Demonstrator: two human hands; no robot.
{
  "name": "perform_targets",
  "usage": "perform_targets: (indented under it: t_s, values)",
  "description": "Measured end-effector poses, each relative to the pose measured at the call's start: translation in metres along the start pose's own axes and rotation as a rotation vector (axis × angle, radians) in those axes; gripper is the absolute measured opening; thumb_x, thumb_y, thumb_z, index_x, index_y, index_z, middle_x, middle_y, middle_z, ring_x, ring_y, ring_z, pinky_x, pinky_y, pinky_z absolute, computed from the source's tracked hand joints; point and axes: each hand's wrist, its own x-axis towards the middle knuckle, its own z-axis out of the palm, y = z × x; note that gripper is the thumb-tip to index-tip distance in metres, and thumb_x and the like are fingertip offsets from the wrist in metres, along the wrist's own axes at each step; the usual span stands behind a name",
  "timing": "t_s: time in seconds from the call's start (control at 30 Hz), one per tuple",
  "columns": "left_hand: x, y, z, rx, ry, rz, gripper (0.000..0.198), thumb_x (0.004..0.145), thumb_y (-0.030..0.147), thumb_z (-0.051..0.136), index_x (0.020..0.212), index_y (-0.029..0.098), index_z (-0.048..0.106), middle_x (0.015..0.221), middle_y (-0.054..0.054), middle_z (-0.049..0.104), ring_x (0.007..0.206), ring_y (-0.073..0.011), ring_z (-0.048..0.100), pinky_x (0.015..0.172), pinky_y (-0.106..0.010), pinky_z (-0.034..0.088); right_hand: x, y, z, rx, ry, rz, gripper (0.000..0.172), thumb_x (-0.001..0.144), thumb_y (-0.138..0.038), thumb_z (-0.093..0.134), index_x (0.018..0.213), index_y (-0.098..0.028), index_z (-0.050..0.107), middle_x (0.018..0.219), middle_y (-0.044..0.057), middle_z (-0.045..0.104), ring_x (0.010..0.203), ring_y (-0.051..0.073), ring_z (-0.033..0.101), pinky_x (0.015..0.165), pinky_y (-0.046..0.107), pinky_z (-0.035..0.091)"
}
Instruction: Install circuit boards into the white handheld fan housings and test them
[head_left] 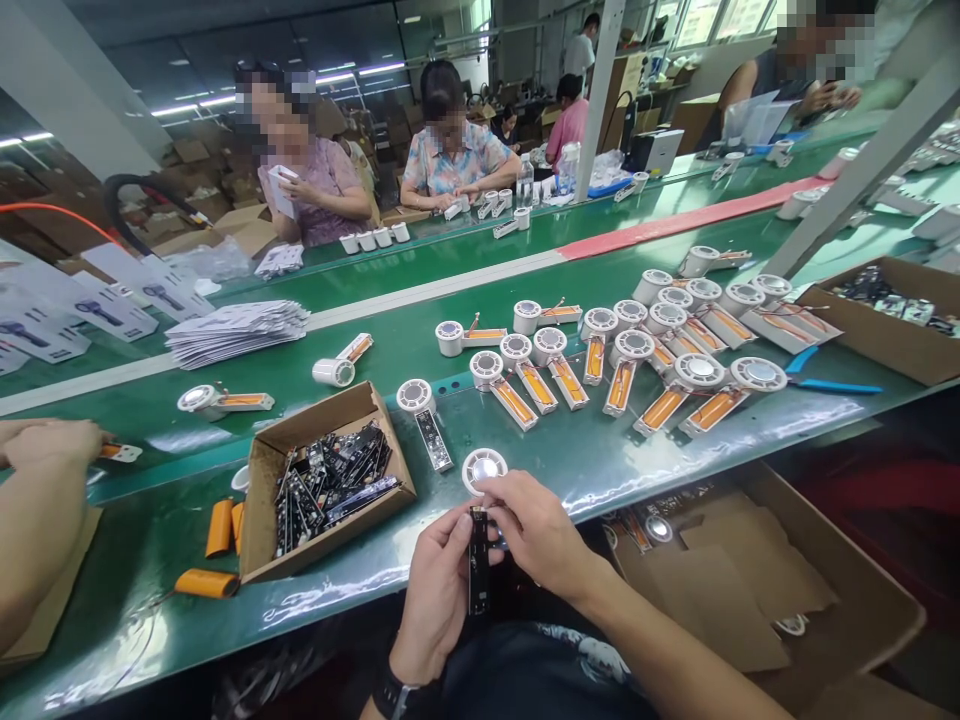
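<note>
While the left hand [439,590] and right hand [536,530] are together, both clamped on a black circuit board [478,560] held upright above the front edge of the green bench [592,450], a white round housing [484,470] lies just beyond them. Further circuit boards [330,490] fill a cardboard tray [259,510] near that edge, apparently placed for easy reach.

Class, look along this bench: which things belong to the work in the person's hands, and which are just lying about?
Part of the work:
left hand, right hand, black circuit board, round white housing, cardboard box of circuit boards

Just lying about:
blue-handled pliers, stacked white leaflets, water bottle
</note>
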Motion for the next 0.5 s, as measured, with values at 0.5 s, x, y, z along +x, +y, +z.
perform_targets:
  t_s: [0.5]
  values:
    - [-0.0015,-0.0027,-0.0018,0.089,0.036,0.111,0.031,0.069,0.034,0.082,0.093,0.015,0.079,0.082,-0.008,0.074,0.069,-0.0176,0.067,0.066,-0.032,0.06,-0.0016,-0.0001,0.0016,-0.068,-0.039,-0.118,0.026,0.094,-0.006,0.039,0.106,-0.016,0.06,0.085,0.009,0.066,0.076,0.022,0.055,0.07,0.034,0.049]
